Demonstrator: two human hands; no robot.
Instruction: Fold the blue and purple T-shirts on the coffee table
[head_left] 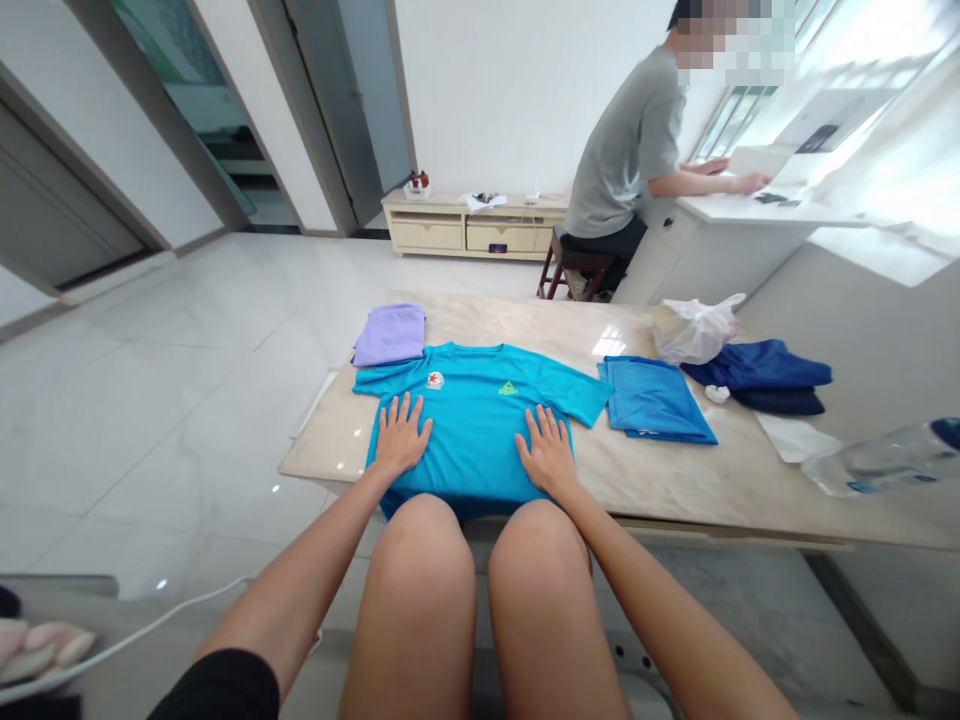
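A turquoise T-shirt [472,430] lies spread on the marble-topped table [517,318], its collar toward the far edge and its lower part hanging over the near edge by my knees. My left hand [403,436] rests flat on the left side of the shirt with fingers spread. On the shirt's right side my right hand [547,450] also lies flat, fingers apart. A folded purple cloth [390,334] sits beyond the left sleeve. Beside the right sleeve is a folded blue garment [656,398].
Farther right are a white plastic bag [697,328], dark blue clothes [772,375] and a clear bottle [885,458] lying on its side. A person in a grey shirt [630,140] sits on a stool at a white desk beyond the table. A low cabinet [427,235] stands against the wall.
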